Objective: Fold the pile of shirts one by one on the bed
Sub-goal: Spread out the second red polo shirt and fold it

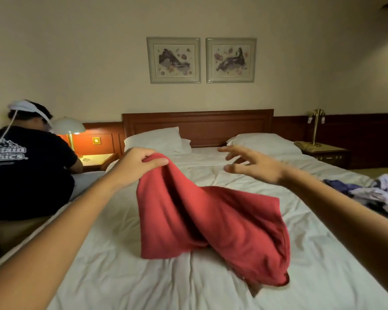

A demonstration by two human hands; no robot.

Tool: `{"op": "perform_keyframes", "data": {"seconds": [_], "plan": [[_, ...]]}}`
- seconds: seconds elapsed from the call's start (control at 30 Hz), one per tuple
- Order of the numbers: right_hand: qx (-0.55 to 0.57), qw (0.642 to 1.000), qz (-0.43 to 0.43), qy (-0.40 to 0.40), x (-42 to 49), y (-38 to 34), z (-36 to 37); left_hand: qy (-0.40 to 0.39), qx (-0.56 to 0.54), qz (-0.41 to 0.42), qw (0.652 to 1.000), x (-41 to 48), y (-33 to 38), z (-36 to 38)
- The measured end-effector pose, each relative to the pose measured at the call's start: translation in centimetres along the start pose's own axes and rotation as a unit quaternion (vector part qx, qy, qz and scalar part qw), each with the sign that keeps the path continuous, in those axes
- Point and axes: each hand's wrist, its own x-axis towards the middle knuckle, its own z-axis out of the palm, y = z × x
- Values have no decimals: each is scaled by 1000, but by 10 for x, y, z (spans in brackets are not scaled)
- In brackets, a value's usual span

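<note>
a: where is the left hand (133, 167)?
b: raised at the end of the bare left forearm (61, 229), which reaches in from the lower left. its thumb and curled fingers pinch a fold of the red shirt (211, 220).
a: and the right hand (255, 167)?
b: about level with it, well apart to the right, holding nothing. its fingers are spread and loosely bent, pointing left. the right forearm (345, 209), also bare, comes in from the lower right edge.
</note>
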Motion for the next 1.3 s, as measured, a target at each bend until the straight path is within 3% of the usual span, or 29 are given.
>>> {"op": "perform_keyframes", "data": {"seconds": [0.13,0.3,0.43,0.57,0.7,0.8,0.97,1.03,1.13,1.23,1.3], "plan": [[184,982,10,-41,6,-17,80,-68,65,53,994,11,31,36],[290,956,27,-40,1,0,116,-120,31,37,992,2,11,29],[194,981,-29,12,7,12,104,-149,-28,-12,988,-16,-22,14],[-41,993,-107,-28,19,15,76,-194,-66,-49,978,-25,-39,17],[-114,981,-35,-150,13,36,48,-306,-112,-118,938,-43,-53,23],[-196,960,8,-202,0,52,37,-378,-70,-150,911,-52,-58,28],[-327,931,9,-158,6,44,10,-286,66,-122,948,-20,-43,6],[-385,918,-14,-94,14,34,-10,-195,132,-88,968,-2,-31,-16],[-429,901,-58,30,24,15,-54,1,213,-34,976,23,-13,-58],[-399,903,-87,133,30,-4,-92,116,152,-7,982,35,12,-88],[-367,918,-83,128,33,-13,-102,144,88,13,986,35,26,-94]]}}
